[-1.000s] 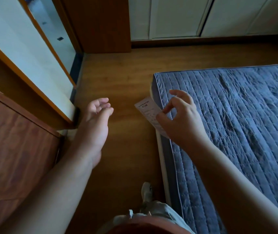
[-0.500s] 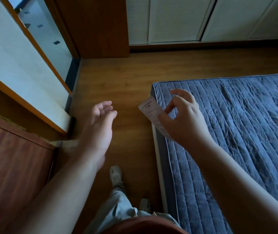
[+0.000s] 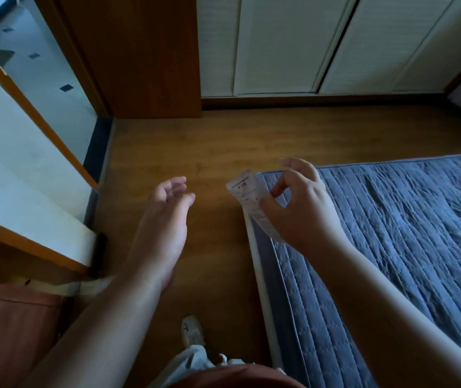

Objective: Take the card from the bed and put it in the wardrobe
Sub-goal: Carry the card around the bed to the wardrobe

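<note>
My right hand (image 3: 302,208) pinches a white printed card (image 3: 247,196) between thumb and fingers, holding it in the air over the near left corner of the bed (image 3: 405,233). The bed has a quilted blue-grey cover. My left hand (image 3: 165,222) is held out over the wooden floor, fingers loosely apart, holding nothing. The wardrobe (image 3: 293,43) with white sliding doors stands along the far wall, its doors closed.
A brown wooden panel (image 3: 139,51) stands left of the wardrobe. A white door with an orange frame (image 3: 22,169) is open at the left. A reddish-brown cabinet (image 3: 8,326) sits at the lower left. My shoe (image 3: 191,331) is on the wooden floor (image 3: 223,141).
The view has moved forward towards the wardrobe and my feet have stepped. Both hands keep the same pose, with the card still in my right hand.
</note>
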